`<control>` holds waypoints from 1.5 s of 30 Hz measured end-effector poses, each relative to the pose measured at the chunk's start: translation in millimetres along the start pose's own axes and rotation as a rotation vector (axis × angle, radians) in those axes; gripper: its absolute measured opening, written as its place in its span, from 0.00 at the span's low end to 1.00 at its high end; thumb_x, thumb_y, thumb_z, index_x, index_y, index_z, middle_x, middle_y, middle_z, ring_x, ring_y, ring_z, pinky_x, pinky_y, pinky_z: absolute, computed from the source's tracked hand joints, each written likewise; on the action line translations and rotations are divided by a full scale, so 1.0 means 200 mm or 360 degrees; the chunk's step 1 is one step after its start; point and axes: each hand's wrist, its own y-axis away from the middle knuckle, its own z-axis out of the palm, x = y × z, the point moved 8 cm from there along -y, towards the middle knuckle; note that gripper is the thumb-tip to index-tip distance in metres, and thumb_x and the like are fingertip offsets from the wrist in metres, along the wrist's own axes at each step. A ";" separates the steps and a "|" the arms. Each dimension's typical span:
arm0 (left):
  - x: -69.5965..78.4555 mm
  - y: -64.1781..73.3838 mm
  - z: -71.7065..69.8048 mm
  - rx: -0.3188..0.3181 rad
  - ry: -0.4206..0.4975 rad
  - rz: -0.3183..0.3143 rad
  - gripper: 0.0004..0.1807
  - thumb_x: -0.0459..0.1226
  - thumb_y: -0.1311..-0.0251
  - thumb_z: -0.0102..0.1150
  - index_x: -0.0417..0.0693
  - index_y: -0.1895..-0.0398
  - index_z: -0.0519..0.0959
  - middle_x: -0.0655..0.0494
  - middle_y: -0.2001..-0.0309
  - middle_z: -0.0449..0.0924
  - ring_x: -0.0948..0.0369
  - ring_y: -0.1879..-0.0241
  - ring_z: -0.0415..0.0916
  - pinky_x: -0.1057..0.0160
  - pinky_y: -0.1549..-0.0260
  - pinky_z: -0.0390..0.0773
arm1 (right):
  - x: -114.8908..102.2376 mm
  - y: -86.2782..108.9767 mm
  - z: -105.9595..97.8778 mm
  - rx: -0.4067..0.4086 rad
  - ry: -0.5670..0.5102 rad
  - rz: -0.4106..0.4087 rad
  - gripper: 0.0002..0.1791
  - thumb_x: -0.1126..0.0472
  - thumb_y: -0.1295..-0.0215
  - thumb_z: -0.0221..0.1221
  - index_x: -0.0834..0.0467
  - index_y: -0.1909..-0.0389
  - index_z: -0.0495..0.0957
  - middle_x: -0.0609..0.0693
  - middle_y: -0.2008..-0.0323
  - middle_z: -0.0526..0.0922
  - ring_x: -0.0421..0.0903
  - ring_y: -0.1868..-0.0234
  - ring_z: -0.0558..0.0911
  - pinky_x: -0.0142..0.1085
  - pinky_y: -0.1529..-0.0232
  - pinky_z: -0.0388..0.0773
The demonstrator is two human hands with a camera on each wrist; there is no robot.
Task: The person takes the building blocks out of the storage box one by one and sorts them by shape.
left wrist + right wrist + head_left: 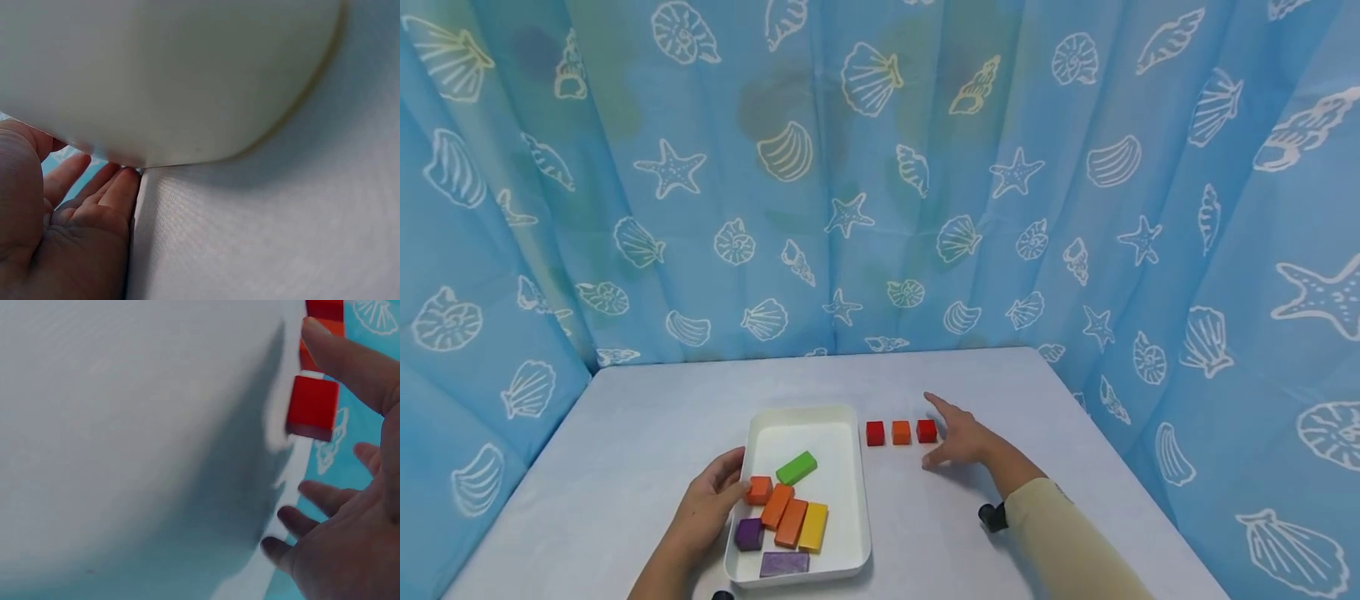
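Note:
My left hand (706, 502) holds the left rim of a white tray (863, 533), thumb over the edge and fingers along the outer wall. In the left wrist view that hand (81, 225) lies against the tray's side (187, 75). Inside the tray are a green block (797, 468), orange blocks (777, 507), a yellow block (813, 527) and purple blocks (749, 534). My right hand (962, 436), fingers spread and holding nothing, is beside a red cube (927, 431). The right wrist view shows this cube (313, 406) between thumb and fingers, apart from them.
Left of that cube, an orange cube (901, 432) and another red cube (876, 433) continue a spaced row right of the tray. The white table (670, 408) ends at a blue shell-patterned curtain (850, 167) behind and at both sides.

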 end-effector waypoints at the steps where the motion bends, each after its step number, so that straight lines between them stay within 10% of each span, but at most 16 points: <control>1: 0.00 0.00 0.00 -0.0002 0.0000 0.0010 0.37 0.35 0.28 0.59 0.41 0.18 0.61 0.36 0.20 0.60 0.39 0.21 0.58 0.41 0.26 0.63 | -0.02 0.00 -0.01 -0.0002 0.0047 -0.0022 0.66 0.57 0.51 0.84 0.44 0.14 0.53 0.58 0.19 0.61 0.63 0.20 0.60 0.65 0.34 0.75; 33: 0.00 0.00 -0.01 -0.0022 0.0057 0.0011 0.37 0.33 0.28 0.57 0.40 0.18 0.60 0.36 0.20 0.59 0.39 0.21 0.59 0.41 0.26 0.62 | -0.80 -0.01 0.25 0.0086 -0.0262 -0.0305 0.55 0.52 0.45 0.81 0.39 0.18 0.62 0.51 0.18 0.61 0.59 0.21 0.64 0.67 0.35 0.75; 45: 0.00 0.00 -0.01 -0.0028 0.0074 0.0029 0.36 0.33 0.28 0.57 0.40 0.19 0.61 0.36 0.20 0.60 0.39 0.21 0.58 0.42 0.26 0.62 | -1.07 0.06 0.49 -0.0125 -0.0429 -0.0364 0.49 0.51 0.43 0.79 0.34 0.21 0.67 0.50 0.23 0.69 0.60 0.31 0.76 0.61 0.40 0.82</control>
